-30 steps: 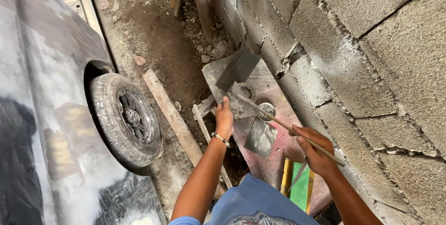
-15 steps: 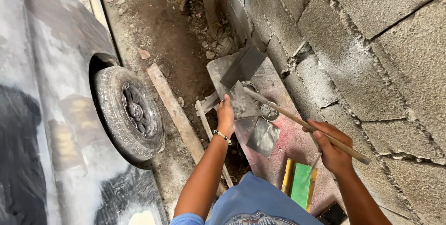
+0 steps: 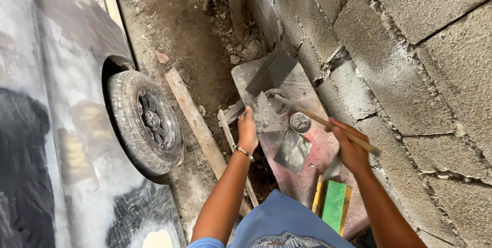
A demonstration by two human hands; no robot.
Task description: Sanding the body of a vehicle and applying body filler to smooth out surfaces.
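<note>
Beside the block wall (image 3: pixel 410 74), a reddish board (image 3: pixel 312 176) serves as worktop. Left hand (image 3: pixel 248 131) has its fingers closed on the edge of a grey metal plate (image 3: pixel 266 115), held tilted over an open can (image 3: pixel 277 100). Right hand (image 3: pixel 351 148) has its fingers wrapped round a wooden stick (image 3: pixel 328 124) whose far end reaches into that can. A round lid (image 3: pixel 300 123) lies just beside the can, another grey plate (image 3: pixel 292 150) near it. A green block (image 3: pixel 334 204) rests at the board's near end. At left stands a sanded car (image 3: pixel 56 125) with its tyre (image 3: pixel 146 122).
</note>
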